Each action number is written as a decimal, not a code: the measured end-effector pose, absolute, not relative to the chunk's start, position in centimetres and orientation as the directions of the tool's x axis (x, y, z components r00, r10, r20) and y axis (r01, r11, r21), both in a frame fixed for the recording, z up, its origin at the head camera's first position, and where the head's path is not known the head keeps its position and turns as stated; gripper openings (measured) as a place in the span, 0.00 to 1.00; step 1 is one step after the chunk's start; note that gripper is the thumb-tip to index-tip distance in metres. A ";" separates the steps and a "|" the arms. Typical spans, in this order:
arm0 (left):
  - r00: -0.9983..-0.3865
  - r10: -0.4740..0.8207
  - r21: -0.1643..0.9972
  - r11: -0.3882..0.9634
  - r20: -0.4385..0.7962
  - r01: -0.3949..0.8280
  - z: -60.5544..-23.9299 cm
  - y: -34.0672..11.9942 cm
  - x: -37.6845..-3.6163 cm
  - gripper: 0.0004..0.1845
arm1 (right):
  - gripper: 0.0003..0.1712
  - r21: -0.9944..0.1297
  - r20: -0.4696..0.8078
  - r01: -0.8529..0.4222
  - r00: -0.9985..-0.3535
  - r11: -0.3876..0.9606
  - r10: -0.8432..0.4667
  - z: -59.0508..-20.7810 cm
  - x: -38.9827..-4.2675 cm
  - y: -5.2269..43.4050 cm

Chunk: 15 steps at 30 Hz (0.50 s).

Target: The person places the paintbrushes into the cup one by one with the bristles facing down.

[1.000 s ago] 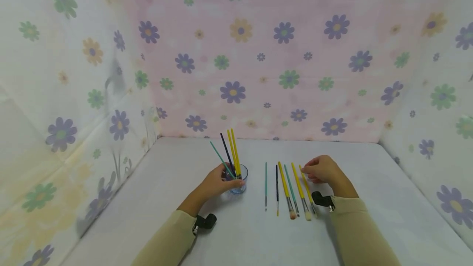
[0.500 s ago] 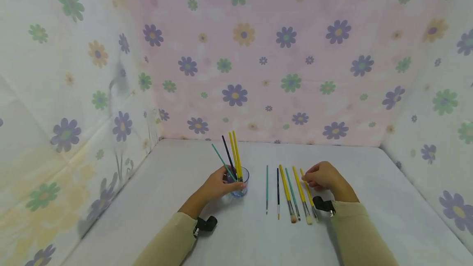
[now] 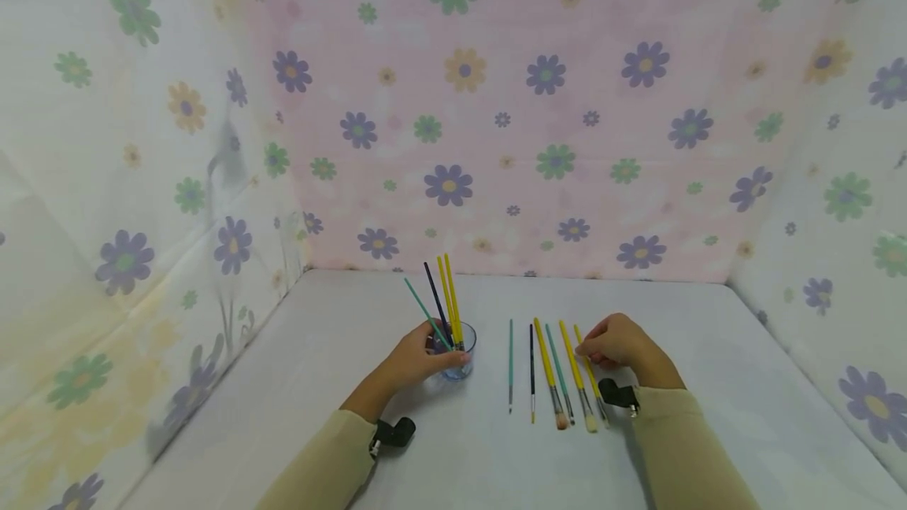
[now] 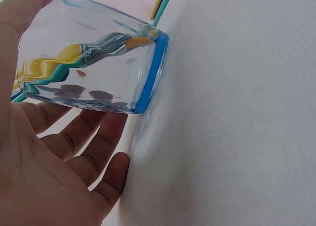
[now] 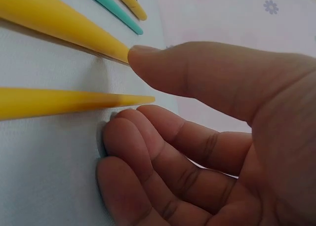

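You face a pink back wall (image 3: 496, 101) of thin cloth, printed with purple, green and orange flowers. The left side wall (image 3: 106, 179) and right side wall (image 3: 836, 179) are paler, cream-white, same flower print; the left one sags in soft folds and shows a grey shadow near its corner. Below you lies a white cloth-covered counter (image 3: 354, 313), meeting all three walls in straight seams. Light is even and diffuse, with weak shadows. The room beyond the cloth is hidden from you.
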<state>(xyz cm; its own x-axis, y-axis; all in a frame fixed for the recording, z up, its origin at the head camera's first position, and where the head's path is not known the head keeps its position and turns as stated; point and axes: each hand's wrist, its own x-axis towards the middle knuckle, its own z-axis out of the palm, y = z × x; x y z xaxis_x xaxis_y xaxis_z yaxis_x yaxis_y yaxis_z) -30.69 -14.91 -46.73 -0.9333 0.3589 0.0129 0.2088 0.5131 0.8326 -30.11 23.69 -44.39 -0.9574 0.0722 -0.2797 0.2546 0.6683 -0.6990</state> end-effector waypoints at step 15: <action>-0.934 0.358 0.837 0.509 0.005 0.200 -46.7 -15.0 -30.6 0.37 | 0.24 -0.661 -0.277 0.229 -0.960 0.715 0.051 -44.2 -29.8 23.6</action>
